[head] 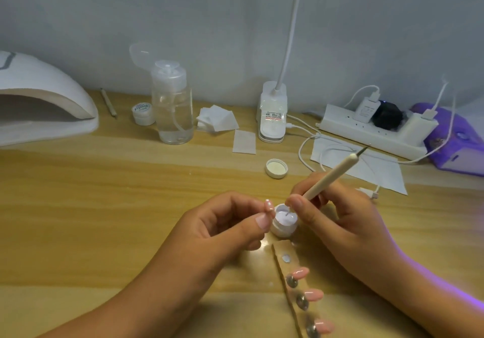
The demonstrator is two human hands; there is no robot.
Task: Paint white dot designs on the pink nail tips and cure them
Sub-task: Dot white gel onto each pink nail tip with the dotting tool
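Hidden: tool tip blurred inside small white round paint pot (284,223); white curing lamp (44,101) cut off at left edge
Left hand (222,227): raised above wooden desk (131,180), fingers (262,221) pinching one pink nail tip (269,206) just beside the pot
Right hand (337,217): fingers gripping cream pen-shaped dotting tool (332,175), tilted, lower end in the pot
Remaining pink nail tips (301,273): on clear strip holder (281,252) near desk front, bottom end cut off

four nail tips (300,272) — two jars (284,222)
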